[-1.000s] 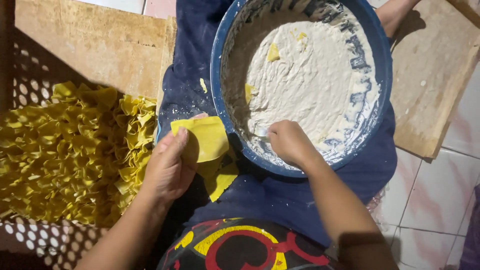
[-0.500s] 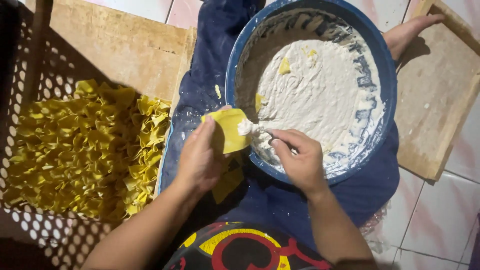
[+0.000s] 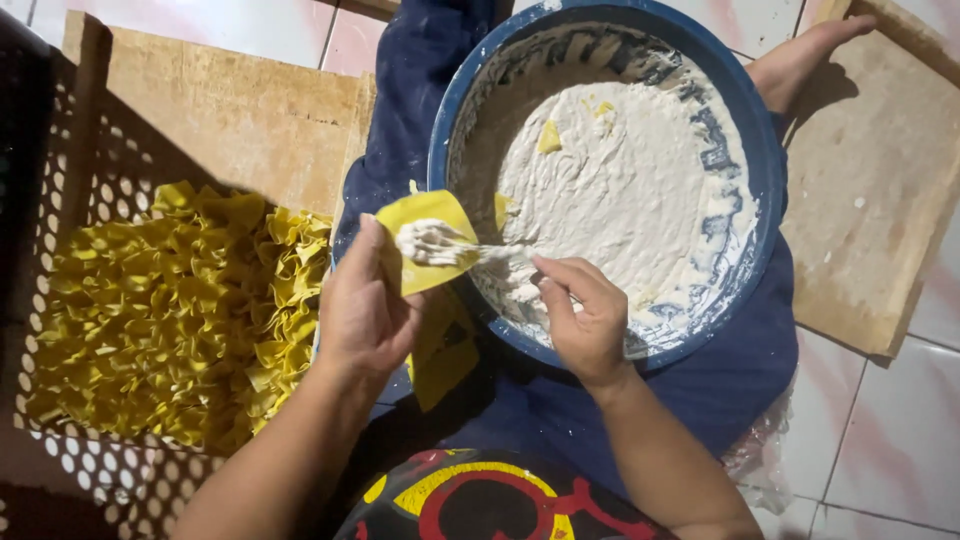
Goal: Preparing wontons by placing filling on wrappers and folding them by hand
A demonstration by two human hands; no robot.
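My left hand holds a square yellow dough wrapper flat at the rim of a big blue bowl. A dab of white paste lies on the wrapper. My right hand grips a small spreader, hard to make out, whose tip smears that paste onto the wrapper. The bowl rests on my lap and is full of white paste with a few yellow scraps in it. More yellow wrappers lie on my lap under the left hand.
A perforated crate at the left holds a heap of folded yellow dumplings. A wooden board lies behind it, another board at the right. A bare foot rests at the top right on the tiled floor.
My left hand lifted the wrapper from my lap up to the bowl's rim. My right hand scooped paste from the bowl and now spreads it on the wrapper.
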